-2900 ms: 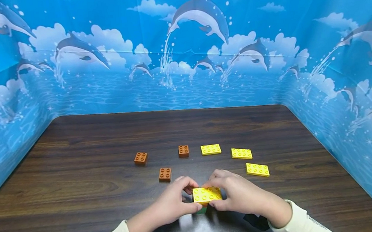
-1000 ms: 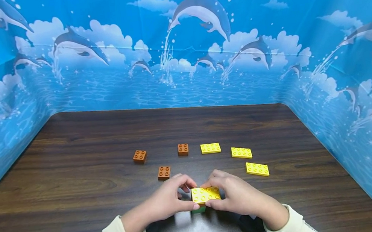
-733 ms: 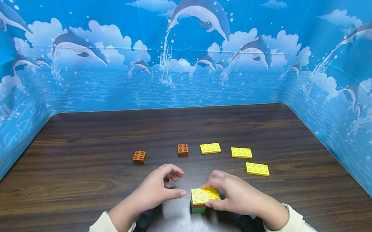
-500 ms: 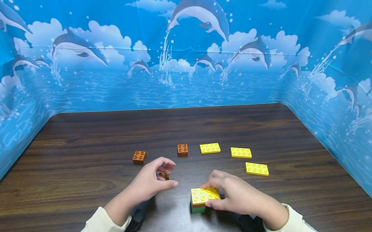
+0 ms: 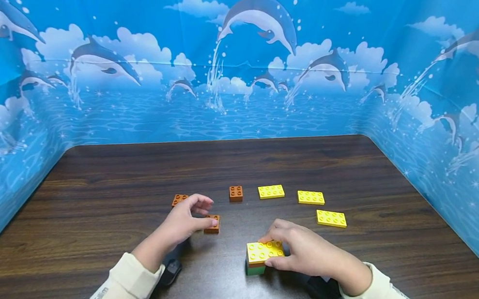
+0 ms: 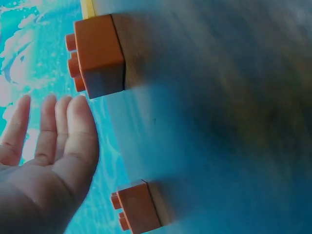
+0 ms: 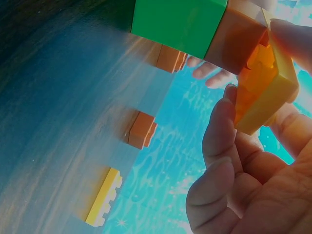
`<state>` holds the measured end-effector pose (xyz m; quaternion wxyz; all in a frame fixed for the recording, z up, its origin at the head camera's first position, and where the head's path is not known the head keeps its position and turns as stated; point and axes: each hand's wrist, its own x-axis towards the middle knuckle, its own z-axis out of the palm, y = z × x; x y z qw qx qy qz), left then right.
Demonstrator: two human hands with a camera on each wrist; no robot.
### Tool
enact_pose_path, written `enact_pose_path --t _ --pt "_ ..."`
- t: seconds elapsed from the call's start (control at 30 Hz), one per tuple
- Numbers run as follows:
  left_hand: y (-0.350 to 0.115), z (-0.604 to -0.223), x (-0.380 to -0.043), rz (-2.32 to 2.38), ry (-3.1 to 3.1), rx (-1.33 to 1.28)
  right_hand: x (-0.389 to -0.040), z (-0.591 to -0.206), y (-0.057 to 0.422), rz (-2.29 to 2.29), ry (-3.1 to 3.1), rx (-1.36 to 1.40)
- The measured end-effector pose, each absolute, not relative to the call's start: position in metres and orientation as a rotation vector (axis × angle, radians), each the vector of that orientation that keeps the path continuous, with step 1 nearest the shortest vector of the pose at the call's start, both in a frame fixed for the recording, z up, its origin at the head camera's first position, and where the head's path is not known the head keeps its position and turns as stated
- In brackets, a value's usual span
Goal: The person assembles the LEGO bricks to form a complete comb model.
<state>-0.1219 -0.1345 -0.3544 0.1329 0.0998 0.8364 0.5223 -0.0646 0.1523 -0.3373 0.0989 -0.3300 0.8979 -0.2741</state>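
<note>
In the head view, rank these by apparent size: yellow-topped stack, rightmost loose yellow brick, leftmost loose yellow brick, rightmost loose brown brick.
1. Yellow-topped stack
2. Rightmost loose yellow brick, leftmost loose yellow brick: alike; nearness makes it unsure
3. Rightmost loose brown brick

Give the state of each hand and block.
Stack: standing, top overhanging
Left hand: holding nothing
Right hand: gripping stack
Left brown brick: loose, upright
Middle brown brick: loose, upright
Right brown brick: loose, upright
Left yellow plate: loose, flat
Middle yellow plate: loose, flat
Right yellow plate: loose, flat
</note>
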Motion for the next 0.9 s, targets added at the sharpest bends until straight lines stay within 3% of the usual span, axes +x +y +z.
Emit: enact_pose_path --t 0.4,0.9 --pt "-0.134 -0.359 -0.131 1.412 2.381 0.18 -0.064 -0.337 0.152 -0.804 2.657 -0.97" --pt "-0.129 -0.36 -0.13 1.284 2.455 0.258 -0.064 -0.336 0.152 -0.808 2.656 -0.971"
